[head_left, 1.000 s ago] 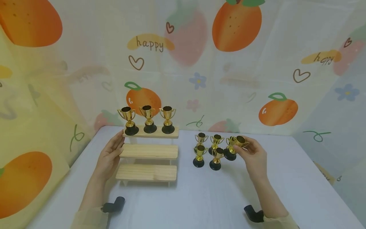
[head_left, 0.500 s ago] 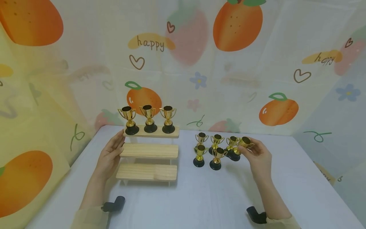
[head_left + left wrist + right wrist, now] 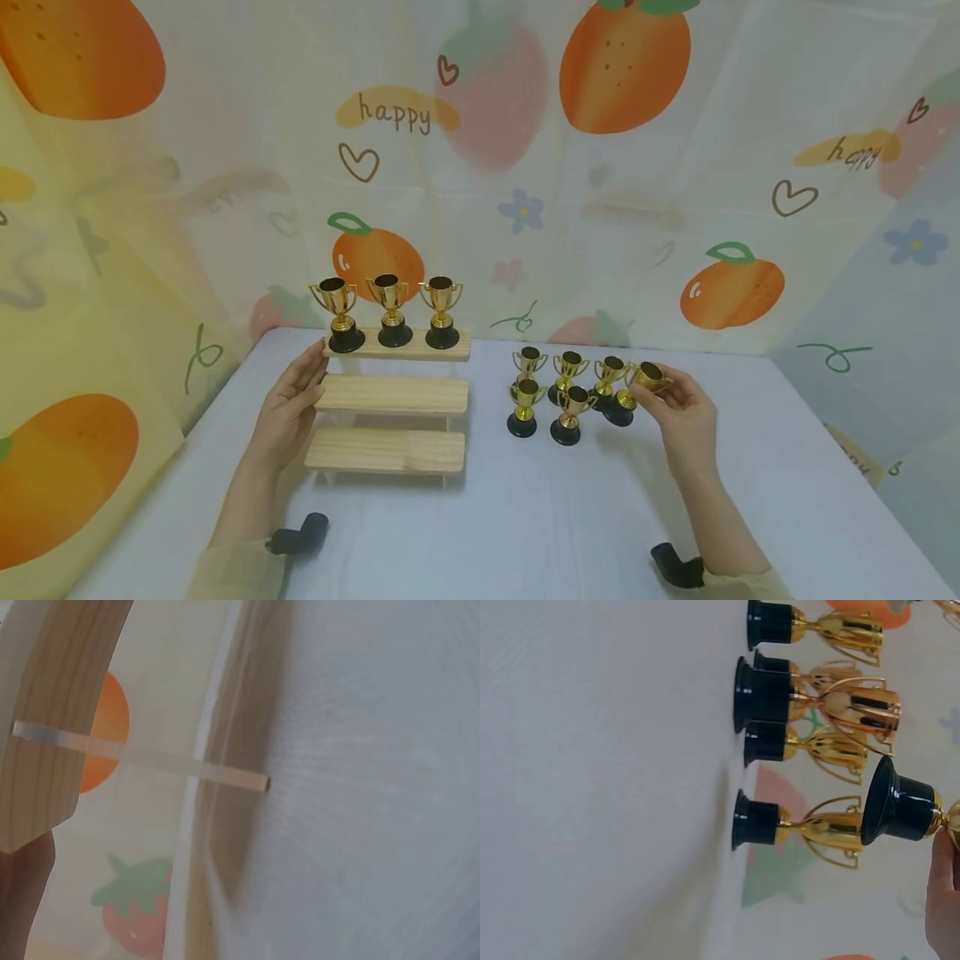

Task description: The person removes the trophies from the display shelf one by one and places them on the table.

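My right hand (image 3: 690, 417) pinches a small gold trophy cup (image 3: 626, 402) by its bowl, at the right end of a group of similar trophies. Seen from the right wrist, this trophy's black base (image 3: 904, 802) is tilted and raised off the tabletop. My left hand (image 3: 285, 412) rests against the left end of a three-tier wooden display stand (image 3: 392, 396), fingers at the top board and thumb beside the middle one. The left wrist view shows a finger (image 3: 30, 892) at the end of a board (image 3: 56, 727). Three trophies (image 3: 392, 312) stand upright on the top tier.
Several upright trophies (image 3: 573, 412) stand close together on the white-covered table (image 3: 525, 525), right of the stand. The two lower boards (image 3: 386, 450) are bare. Behind the table hangs a fruit-printed cloth (image 3: 630, 192). Clear legs (image 3: 150, 754) support the stand.
My right hand has moved a little to the right with the trophy, away from the one behind it. My left hand has stayed at the stand.
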Available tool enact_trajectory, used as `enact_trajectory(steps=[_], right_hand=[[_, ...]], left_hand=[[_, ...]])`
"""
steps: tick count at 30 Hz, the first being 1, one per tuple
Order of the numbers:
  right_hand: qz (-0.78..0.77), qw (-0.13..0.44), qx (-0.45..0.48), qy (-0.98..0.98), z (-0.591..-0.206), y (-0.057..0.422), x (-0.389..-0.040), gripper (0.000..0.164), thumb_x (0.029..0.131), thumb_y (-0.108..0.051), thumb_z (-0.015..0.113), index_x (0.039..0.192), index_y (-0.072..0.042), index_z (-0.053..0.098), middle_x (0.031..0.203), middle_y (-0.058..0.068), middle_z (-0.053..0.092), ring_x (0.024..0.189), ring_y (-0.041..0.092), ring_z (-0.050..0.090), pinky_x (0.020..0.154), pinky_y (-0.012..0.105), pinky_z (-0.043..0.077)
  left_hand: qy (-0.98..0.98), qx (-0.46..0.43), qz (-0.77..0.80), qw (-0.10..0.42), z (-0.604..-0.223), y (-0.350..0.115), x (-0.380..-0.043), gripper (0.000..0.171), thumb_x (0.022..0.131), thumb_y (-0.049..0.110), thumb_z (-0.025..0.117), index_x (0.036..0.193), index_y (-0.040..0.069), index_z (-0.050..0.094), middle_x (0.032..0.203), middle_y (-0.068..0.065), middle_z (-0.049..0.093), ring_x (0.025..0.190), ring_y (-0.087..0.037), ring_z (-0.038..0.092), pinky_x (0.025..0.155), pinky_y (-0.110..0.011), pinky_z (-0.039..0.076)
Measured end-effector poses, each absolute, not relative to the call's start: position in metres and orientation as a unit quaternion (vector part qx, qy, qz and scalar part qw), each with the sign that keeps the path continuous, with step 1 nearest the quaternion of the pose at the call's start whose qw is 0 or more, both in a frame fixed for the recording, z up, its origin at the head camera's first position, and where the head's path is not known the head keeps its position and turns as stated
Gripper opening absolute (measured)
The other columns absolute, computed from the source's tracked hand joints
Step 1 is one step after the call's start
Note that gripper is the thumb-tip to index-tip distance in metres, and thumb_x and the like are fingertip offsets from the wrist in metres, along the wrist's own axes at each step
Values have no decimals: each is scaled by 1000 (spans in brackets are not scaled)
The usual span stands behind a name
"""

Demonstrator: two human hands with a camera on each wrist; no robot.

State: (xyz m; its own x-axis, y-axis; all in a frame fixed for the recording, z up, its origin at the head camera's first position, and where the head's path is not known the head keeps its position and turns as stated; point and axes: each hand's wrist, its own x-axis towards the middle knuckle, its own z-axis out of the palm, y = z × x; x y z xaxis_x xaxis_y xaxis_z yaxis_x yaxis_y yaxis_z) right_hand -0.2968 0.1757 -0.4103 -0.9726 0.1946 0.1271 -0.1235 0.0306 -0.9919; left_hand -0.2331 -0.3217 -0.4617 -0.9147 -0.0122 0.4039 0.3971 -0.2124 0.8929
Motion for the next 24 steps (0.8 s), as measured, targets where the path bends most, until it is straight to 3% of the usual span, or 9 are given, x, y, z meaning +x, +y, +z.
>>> enact_trajectory(steps=[6,12,24], right_hand=[[655,91,-19,-750,-423,175,-301,39,85,-11,77,120,-7,62,84,-23,66,82,-5,64,77,8,55],[615,57,-13,-787,-429,178,-305,47,86,-19,77,128,-8,58,87,-30,63,87,-8,62,80,7,54],[597,-2,6,-802,-435,183,-310,56,87,-16,75,136,-2,51,89,-33,60,88,-11,60,81,9,53]], left_hand=[[-620,-155,-758,133,-461,-321,-232,58,102,-5,37,157,6,21,154,22,40,134,15,42,118,-11,29],[-626,-155,-752,134,-461,-321,-233,58,103,-5,36,157,6,21,159,17,34,134,15,41,114,-8,32],[-604,-195,-759,149,-464,-321,-235,57,101,-9,34,156,4,25,150,22,46,137,9,43,108,-4,36]])
